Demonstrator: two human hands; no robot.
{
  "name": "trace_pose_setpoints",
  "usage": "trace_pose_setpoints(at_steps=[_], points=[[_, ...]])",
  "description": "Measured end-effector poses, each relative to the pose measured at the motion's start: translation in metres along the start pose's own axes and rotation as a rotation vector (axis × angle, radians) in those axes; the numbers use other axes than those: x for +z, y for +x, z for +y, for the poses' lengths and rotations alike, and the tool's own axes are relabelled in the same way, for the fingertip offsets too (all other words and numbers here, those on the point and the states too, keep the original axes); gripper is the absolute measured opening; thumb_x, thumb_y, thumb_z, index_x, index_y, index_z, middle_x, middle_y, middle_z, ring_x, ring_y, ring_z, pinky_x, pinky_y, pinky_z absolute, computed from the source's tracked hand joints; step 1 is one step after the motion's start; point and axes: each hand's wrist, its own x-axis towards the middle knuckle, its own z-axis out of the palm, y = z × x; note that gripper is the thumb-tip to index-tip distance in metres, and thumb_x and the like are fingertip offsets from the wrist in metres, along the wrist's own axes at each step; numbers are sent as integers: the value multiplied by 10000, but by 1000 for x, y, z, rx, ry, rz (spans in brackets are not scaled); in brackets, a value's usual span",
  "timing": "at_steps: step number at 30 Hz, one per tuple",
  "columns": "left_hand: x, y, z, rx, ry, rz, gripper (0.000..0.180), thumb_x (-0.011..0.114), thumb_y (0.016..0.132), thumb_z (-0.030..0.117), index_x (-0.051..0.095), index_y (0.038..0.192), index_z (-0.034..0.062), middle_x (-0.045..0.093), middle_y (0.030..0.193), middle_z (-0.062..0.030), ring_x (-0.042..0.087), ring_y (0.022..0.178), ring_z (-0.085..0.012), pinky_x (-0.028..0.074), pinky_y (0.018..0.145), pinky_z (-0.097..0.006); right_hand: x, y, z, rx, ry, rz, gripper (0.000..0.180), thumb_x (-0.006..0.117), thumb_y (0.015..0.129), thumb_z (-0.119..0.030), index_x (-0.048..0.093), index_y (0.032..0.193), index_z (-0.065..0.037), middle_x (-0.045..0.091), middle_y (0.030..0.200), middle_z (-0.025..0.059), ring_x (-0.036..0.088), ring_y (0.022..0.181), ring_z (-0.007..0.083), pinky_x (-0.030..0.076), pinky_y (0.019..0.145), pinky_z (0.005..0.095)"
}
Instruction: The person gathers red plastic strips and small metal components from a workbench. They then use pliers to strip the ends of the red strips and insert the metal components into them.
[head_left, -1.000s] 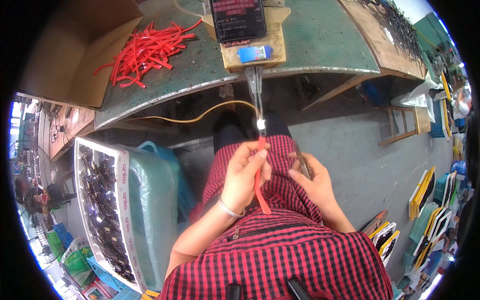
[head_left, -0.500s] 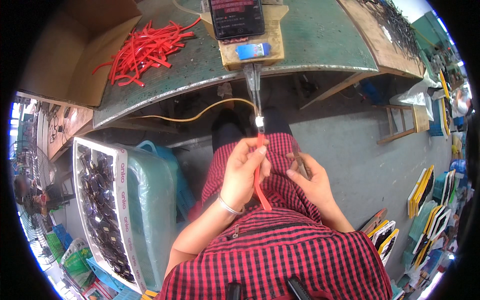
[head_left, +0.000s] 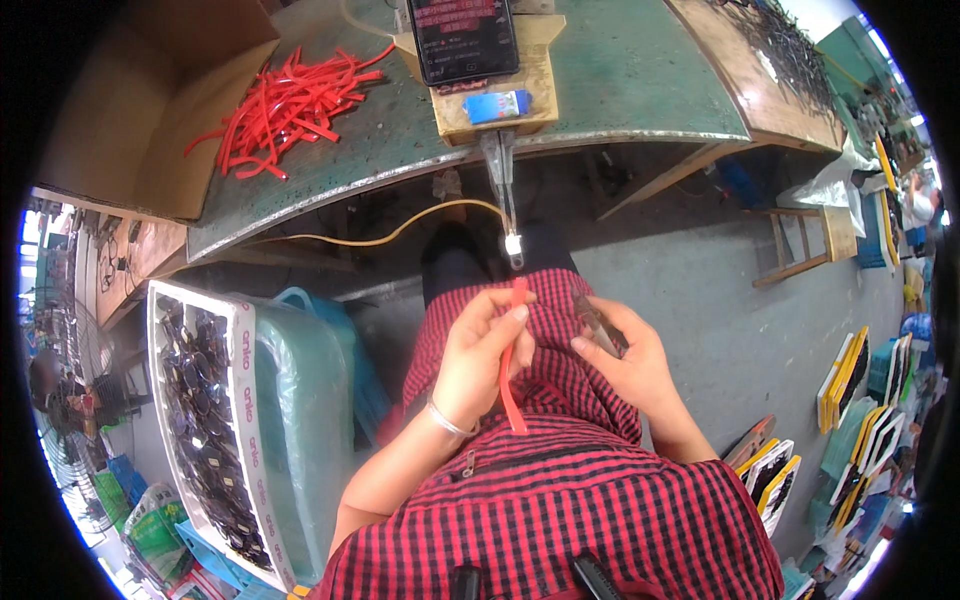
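A narrow red strip (head_left: 512,408) is pinched between the thumb and fingers of my left hand (head_left: 470,368). Its short upper end stands just below the tip of a slim metal fixture (head_left: 514,245), with a small gap between them. The longer end hangs down over the checked apron. My right hand (head_left: 642,370), to the right of the strip, grips a thin brownish tool (head_left: 590,318) whose kind I cannot make out; its lower part is hidden by the fingers. The fixture projects toward me from the table's front edge, under a yellowish block (head_left: 545,118).
Loose red strips (head_left: 285,115) lie piled on the green table (head_left: 620,75) beside a cardboard box (head_left: 110,120). On the block are a phone (head_left: 465,45) and a blue packet (head_left: 497,106). At my left stands a white-edged crate (head_left: 243,400) of dark glossy pieces. A wooden stool (head_left: 838,235) stands right.
My left hand has drawn the red strip down off the fixture's tip, which now shows bare. My right hand has barely moved and keeps the thin tool.
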Motion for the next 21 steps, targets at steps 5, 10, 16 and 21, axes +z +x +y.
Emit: trace_pose_setpoints(at_steps=[5, 10, 16, 21], points=[[14, -17, 16, 21, 121, -27, 214, 536, 979, 135, 529, 1149, 6, 560, 619, -17, 499, 505, -65, 349, 466, -180, -18, 17, -36, -409, -464, 58, 425, 754, 714, -165, 658, 1121, -85, 567, 828, 92, 558, 752, 284, 455, 698, 387], [15, -20, 46, -75, 124, -111, 184, 597, 934, 101, 590, 1083, -6, 564, 674, 9, 466, 481, -52, 357, 465, -180, -44, 29, -68, -586, -714, 40, 460, 764, 656, -167, 667, 1100, -100, 545, 844, 77, 540, 789, 276, 437, 708, 390], [9, -21, 88, -240, 285, -259, 186, 605, 906, 53, 597, 1070, -34, 553, 619, 9, 450, 461, -45, 323, 440, -184, -66, 36, -101, -760, -925, -56, 446, 751, 627, -173, 671, 1064, -128, 521, 822, 68, 527, 771, 243, 424, 679, 368], [6, -16, 103, -353, 318, -363, 199, 616, 893, 43, 613, 1065, -58, 550, 602, 3, 434, 447, -43, 288, 421, -189, -76, 40, -109, -829, -1009, -157, 430, 765, 616, -191, 675, 1031, -125, 505, 764, 47, 522, 702, 228, 421, 621, 358]])
